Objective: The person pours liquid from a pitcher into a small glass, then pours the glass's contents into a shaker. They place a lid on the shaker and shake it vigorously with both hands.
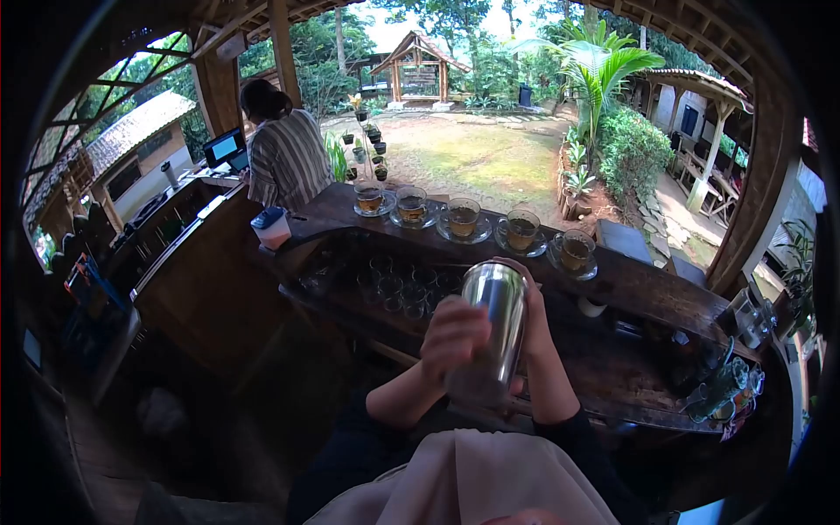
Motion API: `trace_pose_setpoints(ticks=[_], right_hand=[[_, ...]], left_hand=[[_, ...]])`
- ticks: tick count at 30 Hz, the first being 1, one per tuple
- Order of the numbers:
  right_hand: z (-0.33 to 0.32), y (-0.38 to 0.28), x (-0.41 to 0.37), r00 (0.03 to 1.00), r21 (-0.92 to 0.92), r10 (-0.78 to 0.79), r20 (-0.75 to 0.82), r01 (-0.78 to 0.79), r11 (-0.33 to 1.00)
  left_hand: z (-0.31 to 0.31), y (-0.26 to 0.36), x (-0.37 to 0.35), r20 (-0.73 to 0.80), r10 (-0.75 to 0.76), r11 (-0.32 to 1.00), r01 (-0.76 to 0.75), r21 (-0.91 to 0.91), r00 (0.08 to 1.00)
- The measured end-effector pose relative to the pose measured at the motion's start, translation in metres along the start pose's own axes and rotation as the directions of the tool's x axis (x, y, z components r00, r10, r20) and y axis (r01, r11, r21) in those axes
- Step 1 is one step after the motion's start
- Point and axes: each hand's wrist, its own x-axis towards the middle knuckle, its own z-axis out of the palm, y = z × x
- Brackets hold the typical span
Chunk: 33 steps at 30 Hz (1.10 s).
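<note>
Both hands hold a shiny metal canister (500, 319), tilted in front of my chest. My left hand (453, 335) is closed against its near left side and slightly blurred. Around its right side and upper end wraps my right hand (532, 306), with part of the fingers hidden behind the metal. The canister's lower end is smeared by motion. Just beyond it, on the raised counter ledge, stand several glass cups of amber tea on glass saucers, among them one cup (463, 215) near the middle and another (576, 251) at the right.
Below the ledge, several empty glasses (391, 286) stand on the dark wooden counter (604, 372). A white container with a dark lid (271, 229) sits at the left corner. Glassware (739, 385) crowds the right end. A person in a striped shirt (289, 162) stands by a monitor (225, 147).
</note>
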Motion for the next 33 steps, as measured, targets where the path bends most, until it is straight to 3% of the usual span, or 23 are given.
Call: trace_pose_setpoints(ticks=[2, 3, 5, 6, 7, 8, 9, 10, 12, 13, 15, 16, 17, 19, 21, 23, 26, 28, 29, 30, 31, 32, 33], right_hand=[[0.027, -0.052, -0.004, 0.922, -0.205, -0.341, 0.183, 0.375, 0.904], [0.036, -0.071, -0.006, 0.811, -0.237, -0.49, 0.32, 0.57, 0.787], [0.032, -0.055, -0.002, 0.835, -0.268, -0.487, 0.255, 0.545, 0.795], [0.028, -0.039, -0.003, 0.859, -0.296, -0.478, 0.184, 0.512, 0.806], [0.015, -0.011, 0.006, 0.925, -0.231, -0.37, 0.086, 0.38, 0.896], [-0.013, 0.038, 0.012, 0.999, -0.029, -0.033, 0.01, 0.033, 0.999], [-0.032, 0.072, 0.014, 0.948, 0.19, 0.318, 0.007, -0.313, 0.93], [-0.023, 0.068, 0.005, 0.948, 0.198, 0.319, 0.003, -0.313, 0.929], [-0.006, 0.048, 0.006, 0.993, 0.281, 0.106, -0.045, -0.09, 0.955], [0.005, 0.026, 0.002, 1.0, 0.212, 0.008, 0.018, -0.012, 0.977], [0.022, -0.017, 0.009, 0.898, -0.005, -0.366, 0.243, 0.378, 0.926], [0.034, -0.038, 0.007, 0.855, 0.028, -0.421, 0.304, 0.433, 0.901], [0.042, -0.05, 0.006, 0.806, 0.066, -0.469, 0.361, 0.48, 0.875], [0.037, -0.041, 0.006, 0.822, 0.03, -0.458, 0.338, 0.477, 0.878], [0.013, -0.003, 0.011, 0.969, 0.031, -0.166, 0.183, 0.163, 0.986], [-0.028, 0.073, 0.002, 0.961, 0.193, 0.268, 0.067, -0.276, 0.941], [-0.016, 0.041, -0.005, 0.966, 0.153, 0.257, 0.025, -0.258, 0.954], [-0.004, 0.013, -0.013, 0.974, 0.286, 0.14, 0.18, -0.189, 0.939], [0.001, 0.002, -0.016, 0.984, 0.213, -0.006, 0.179, -0.033, 0.977], [0.001, -0.015, -0.013, 0.952, -0.004, -0.226, 0.205, 0.232, 0.973], [0.0, -0.033, -0.009, 0.863, -0.206, -0.422, 0.279, 0.483, 0.851], [0.001, -0.044, -0.014, 0.84, -0.176, -0.458, 0.293, 0.518, 0.837], [-0.007, -0.045, -0.014, 0.837, -0.175, -0.462, 0.294, 0.522, 0.835]], left_hand=[[0.011, 0.053, 0.022, -0.297, 0.207, 0.977, -0.213, 0.014, 0.932], [0.011, 0.053, 0.021, -0.461, 0.414, 0.88, -0.475, -0.018, 0.785], [0.014, 0.048, 0.022, -0.547, 0.425, 0.85, -0.525, -0.033, 0.721], [0.002, 0.04, 0.024, -0.314, 0.295, 0.943, -0.328, -0.057, 0.902], [-0.011, 0.023, 0.023, -0.064, 0.115, 0.993, -0.116, -0.026, 0.991], [-0.009, -0.012, 0.01, 0.02, -0.054, 0.997, 0.053, 0.062, 0.998], [-0.006, -0.036, -0.004, 0.091, -0.229, 0.964, 0.213, 0.16, 0.969], [-0.009, -0.033, -0.006, 0.098, -0.233, 0.963, 0.216, 0.16, 0.968], [-0.008, -0.042, -0.002, 0.109, -0.393, 0.919, 0.387, 0.075, 0.913], [-0.014, -0.024, 0.019, 0.124, -0.074, 0.996, 0.068, 0.059, 0.989], [-0.024, 0.037, 0.039, 0.1, 0.155, 0.988, -0.156, -0.003, 0.983], [-0.024, 0.062, 0.037, 0.026, 0.248, 0.969, -0.248, 0.008, 0.968], [-0.022, 0.062, 0.035, 0.026, 0.241, 0.971, -0.241, 0.005, 0.97], [-0.017, 0.058, 0.04, -0.065, 0.19, 0.982, -0.189, 0.021, 0.98], [-0.013, 0.013, 0.039, 0.088, -0.038, 0.998, 0.034, 0.046, 0.995], [0.004, -0.042, 0.002, 0.13, -0.394, 0.913, 0.372, 0.167, 0.91], [0.007, -0.042, 0.003, 0.21, -0.502, 0.864, 0.483, 0.14, 0.839], [0.017, -0.009, 0.023, 0.025, -0.17, 0.984, 0.168, 0.057, 0.985], [0.012, 0.019, 0.036, 0.033, -0.085, 0.995, 0.083, 0.049, 0.996], [0.032, 0.04, 0.041, -0.184, -0.011, 1.0, 0.008, -0.016, 0.983], [0.033, 0.064, 0.039, -0.239, 0.052, 0.999, -0.048, 0.024, 0.97], [0.03, 0.053, 0.027, -0.3, 0.319, 0.934, -0.353, -0.064, 0.899], [0.037, 0.054, 0.029, -0.299, 0.324, 0.932, -0.357, -0.064, 0.898]])
